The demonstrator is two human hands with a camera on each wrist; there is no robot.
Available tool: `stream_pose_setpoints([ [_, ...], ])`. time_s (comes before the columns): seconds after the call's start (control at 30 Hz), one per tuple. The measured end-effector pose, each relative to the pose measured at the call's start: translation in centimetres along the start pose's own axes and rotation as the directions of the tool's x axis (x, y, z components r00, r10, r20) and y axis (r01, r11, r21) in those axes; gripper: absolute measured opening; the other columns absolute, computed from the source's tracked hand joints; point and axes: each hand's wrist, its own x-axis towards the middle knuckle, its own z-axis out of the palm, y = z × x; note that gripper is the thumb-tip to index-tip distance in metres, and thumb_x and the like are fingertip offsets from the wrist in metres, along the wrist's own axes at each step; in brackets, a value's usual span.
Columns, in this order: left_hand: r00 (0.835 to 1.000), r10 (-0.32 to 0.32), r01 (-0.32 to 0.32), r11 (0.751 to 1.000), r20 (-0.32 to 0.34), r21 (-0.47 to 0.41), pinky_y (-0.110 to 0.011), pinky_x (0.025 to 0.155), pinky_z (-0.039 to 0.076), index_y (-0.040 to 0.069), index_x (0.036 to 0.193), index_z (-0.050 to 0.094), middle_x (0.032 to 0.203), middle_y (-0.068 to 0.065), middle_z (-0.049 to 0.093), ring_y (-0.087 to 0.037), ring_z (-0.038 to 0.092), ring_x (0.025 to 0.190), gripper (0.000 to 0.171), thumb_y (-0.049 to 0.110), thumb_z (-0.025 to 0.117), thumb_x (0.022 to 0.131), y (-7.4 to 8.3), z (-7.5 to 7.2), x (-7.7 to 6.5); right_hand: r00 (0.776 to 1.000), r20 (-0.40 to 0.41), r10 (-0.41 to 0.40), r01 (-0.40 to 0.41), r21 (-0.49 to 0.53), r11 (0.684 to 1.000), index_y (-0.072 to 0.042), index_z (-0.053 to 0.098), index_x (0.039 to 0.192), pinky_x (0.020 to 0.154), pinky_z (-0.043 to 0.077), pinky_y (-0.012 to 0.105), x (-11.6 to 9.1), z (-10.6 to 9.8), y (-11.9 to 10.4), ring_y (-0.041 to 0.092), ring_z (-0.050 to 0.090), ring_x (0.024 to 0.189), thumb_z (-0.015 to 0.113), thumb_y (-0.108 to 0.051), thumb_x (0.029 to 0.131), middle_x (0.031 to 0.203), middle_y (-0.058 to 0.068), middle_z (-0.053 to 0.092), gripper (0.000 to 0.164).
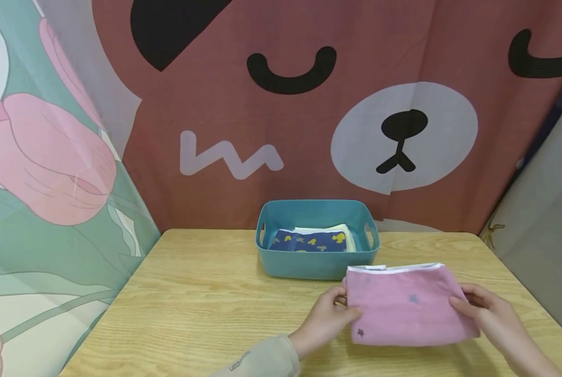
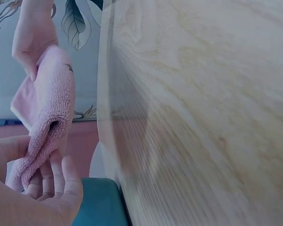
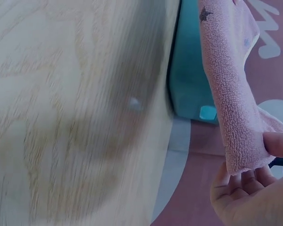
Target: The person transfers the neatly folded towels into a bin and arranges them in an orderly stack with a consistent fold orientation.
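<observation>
A folded pink towel (image 1: 408, 309) with grey stars and a white edge is held above the table, right of centre in the head view. My left hand (image 1: 328, 317) pinches its left side, thumb in front and fingers behind. At the opposite side my right hand (image 1: 495, 317) grips the towel the same way. In the left wrist view the towel's layered fold (image 2: 42, 141) shows between thumb and fingers. The right wrist view has its rounded terry edge (image 3: 231, 103) sloping down to the right hand (image 3: 254, 188). Just behind the towel stands a teal basket (image 1: 309, 265).
Inside the basket lie a folded navy cloth with yellow figures (image 1: 309, 241) and a pale yellow-white cloth (image 1: 350, 238). The wooden table (image 1: 205, 303) ends at a curtain with a bear print (image 1: 299, 131). A floral curtain (image 1: 50, 167) hangs on the left.
</observation>
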Motion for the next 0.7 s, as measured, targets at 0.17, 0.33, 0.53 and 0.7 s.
stream_pose_setpoints([
  [0.17, 1.0, 0.007, -0.007, 1.0, -0.005, 0.004, -0.021, 0.066, 0.047, 0.007, 0.099, 0.059, 0.086, 0.002, 0.054, -0.009, 0.054, 0.073, 0.023, 0.016, 0.07, 0.081, 0.0, -0.7, -0.6, 1.0, 0.007, 0.008, -0.008, 0.008, 1.0, 0.004, 0.051, 0.125, 0.065, 0.044, 0.019, -0.4, 0.5, -0.6, -0.016, 0.043, 0.079, 0.061, -0.042, 0.088, 0.114, 0.014, 0.06, 0.059],
  [0.33, 1.0, 0.016, -0.016, 1.0, -0.002, 0.025, -0.022, 0.068, 0.046, 0.008, 0.102, 0.059, 0.089, 0.001, 0.054, -0.01, 0.051, 0.076, 0.026, 0.022, 0.069, 0.083, 0.0, -1.6, -0.9, 1.0, 0.018, 0.01, -0.011, 0.039, 0.999, 0.002, 0.051, 0.126, 0.066, 0.044, 0.018, -0.9, 0.9, -1.4, -0.015, 0.045, 0.081, 0.061, -0.042, 0.088, 0.11, 0.002, 0.061, 0.058],
  [0.53, 0.999, 0.033, -0.033, 0.999, 0.0, 0.038, -0.021, 0.068, 0.044, 0.006, 0.105, 0.06, 0.089, 0.001, 0.055, -0.01, 0.05, 0.078, 0.028, 0.024, 0.068, 0.085, -0.2, -3.0, -1.5, 0.999, 0.036, 0.013, -0.015, 0.07, 0.997, 0.001, 0.05, 0.126, 0.067, 0.047, 0.021, -1.5, 2.0, -2.6, -0.011, 0.048, 0.082, 0.061, -0.042, 0.088, 0.113, 0.006, 0.061, 0.057],
  [0.7, 0.999, 0.05, -0.05, 0.997, -0.003, 0.055, -0.022, 0.068, 0.046, 0.006, 0.107, 0.061, 0.092, 0.001, 0.057, -0.011, 0.052, 0.079, 0.028, 0.025, 0.066, 0.086, -0.2, -4.1, -2.0, 0.999, 0.033, 0.003, -0.007, 0.121, 0.993, -0.001, 0.051, 0.124, 0.066, 0.048, 0.024, -2.0, 3.4, -3.8, -0.002, 0.053, 0.082, 0.062, -0.04, 0.088, 0.111, 0.006, 0.062, 0.054],
])
